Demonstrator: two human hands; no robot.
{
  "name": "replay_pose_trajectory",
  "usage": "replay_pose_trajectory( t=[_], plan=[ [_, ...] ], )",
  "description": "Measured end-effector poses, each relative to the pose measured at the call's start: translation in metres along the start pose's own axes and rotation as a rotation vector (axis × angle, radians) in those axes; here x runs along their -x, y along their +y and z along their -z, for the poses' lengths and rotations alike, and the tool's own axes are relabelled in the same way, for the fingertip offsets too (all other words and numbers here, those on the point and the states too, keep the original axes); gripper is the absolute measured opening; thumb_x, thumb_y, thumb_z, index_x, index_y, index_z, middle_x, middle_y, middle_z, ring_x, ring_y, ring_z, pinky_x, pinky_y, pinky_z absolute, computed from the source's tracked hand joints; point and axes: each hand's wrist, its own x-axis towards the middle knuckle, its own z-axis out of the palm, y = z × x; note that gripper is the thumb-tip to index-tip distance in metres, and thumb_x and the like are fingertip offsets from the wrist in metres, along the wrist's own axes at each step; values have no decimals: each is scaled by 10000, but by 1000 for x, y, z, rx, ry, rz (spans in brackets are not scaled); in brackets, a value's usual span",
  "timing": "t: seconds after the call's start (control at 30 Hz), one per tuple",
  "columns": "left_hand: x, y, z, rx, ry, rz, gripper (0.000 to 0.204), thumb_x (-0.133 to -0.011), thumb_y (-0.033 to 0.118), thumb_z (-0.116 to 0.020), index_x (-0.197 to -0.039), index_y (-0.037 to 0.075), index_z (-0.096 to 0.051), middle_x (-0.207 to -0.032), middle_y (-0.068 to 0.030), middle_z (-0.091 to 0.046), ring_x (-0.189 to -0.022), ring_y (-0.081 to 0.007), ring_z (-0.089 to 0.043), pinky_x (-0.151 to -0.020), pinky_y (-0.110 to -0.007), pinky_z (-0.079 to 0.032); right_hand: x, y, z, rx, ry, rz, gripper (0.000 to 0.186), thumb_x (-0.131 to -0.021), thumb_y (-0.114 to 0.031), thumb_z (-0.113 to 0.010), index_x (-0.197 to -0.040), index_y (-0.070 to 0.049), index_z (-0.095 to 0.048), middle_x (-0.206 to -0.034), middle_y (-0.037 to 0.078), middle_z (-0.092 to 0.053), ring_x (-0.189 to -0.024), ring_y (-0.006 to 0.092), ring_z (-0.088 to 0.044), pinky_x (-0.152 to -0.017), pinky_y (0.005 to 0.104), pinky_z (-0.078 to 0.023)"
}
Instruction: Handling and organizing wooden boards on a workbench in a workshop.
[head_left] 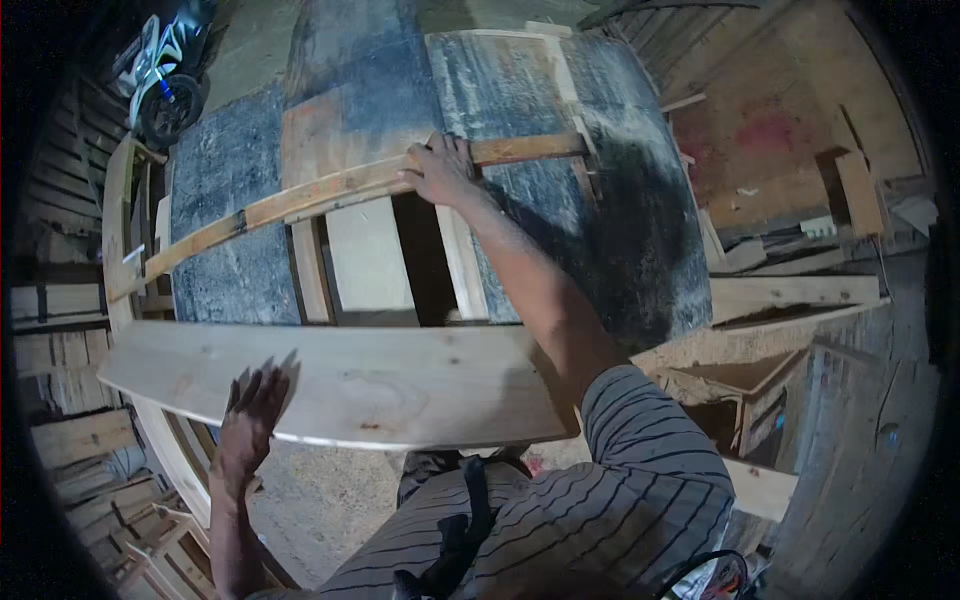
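Observation:
A wide pale plank (400, 375) lies across the near side of the work surface, in front of my body. My left hand (252, 418) rests on its near edge at the left, fingers stretched out over the top face. Farther off, a long narrow wooden batten (335, 187) runs from the left side to the right of the middle. My right hand (442, 170) reaches over the work surface and grips the batten right of its middle, fingers curled over it. Its thumb side is partly hidden. Dark, worn panels (235, 215) lie beneath the batten.
Between the panels, a pale board (370, 262) lies beside a dark gap. Wooden frames and offcuts (745, 400) crowd the right side. Stacked timber (75, 360) lines the left. A motorcycle (165, 95) stands at the far left.

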Motion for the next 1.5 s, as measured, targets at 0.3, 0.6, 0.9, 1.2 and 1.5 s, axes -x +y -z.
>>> replay_pose_trajectory(
  t=[0.3, 0.6, 0.9, 1.2, 1.5],
  plan=[
    [152, 47, -17, 208, -154, 52, 805, -718, -80, -552, -1491, 134, -481, -1531, -127, -483, -1403, -377, -454, -1163, -546, -371, 103, -31, 15, -31, 13, 65, 449, -885, -446, -705, -1201, -133, -645, -1122, 171, -506, -1155, 352, -460, -970, 487, -329],
    [270, 147, -37, 487, -177, 304, 647, -703, -75, -568, -1284, 179, -695, -1154, -170, -720, -992, -385, -695, -863, -423, -574, 292, -68, 47, -178, -272, 94, 514, -895, -293, -691, -1360, -106, -579, -1227, 202, -489, -1196, 379, -469, -1011, 508, -336],
    [337, 215, -68, 744, 188, 454, 271, -794, 98, -813, -1039, 15, -731, -850, -101, -738, -780, -169, -679, -739, -322, -544, 454, -15, 133, -373, -22, -162, 523, -982, -220, -612, -1446, -41, -450, -1314, 190, -575, -1254, 324, -550, -978, 443, -488],
    [267, 250, -8, 1233, 1076, 157, 365, -868, 81, -764, -1193, -31, -645, -1137, -109, -686, -1072, -178, -624, -947, -339, -482, 638, -114, 184, -461, -54, -203, 737, -875, -298, -753, -1489, -76, -411, -1436, 255, -444, -1319, 458, -476, -1094, 483, -426],
    [236, 295, 57, 2015, 1380, 128, 461, -957, 91, -692, -1341, -80, -502, -1215, -220, -634, -1088, -294, -647, -921, -440, -547, 605, -231, 263, -278, 232, 94, 963, -774, -220, -830, -1568, -76, -304, -1568, 226, -269, -1445, 408, -330, -1197, 559, -274]
  ],
)
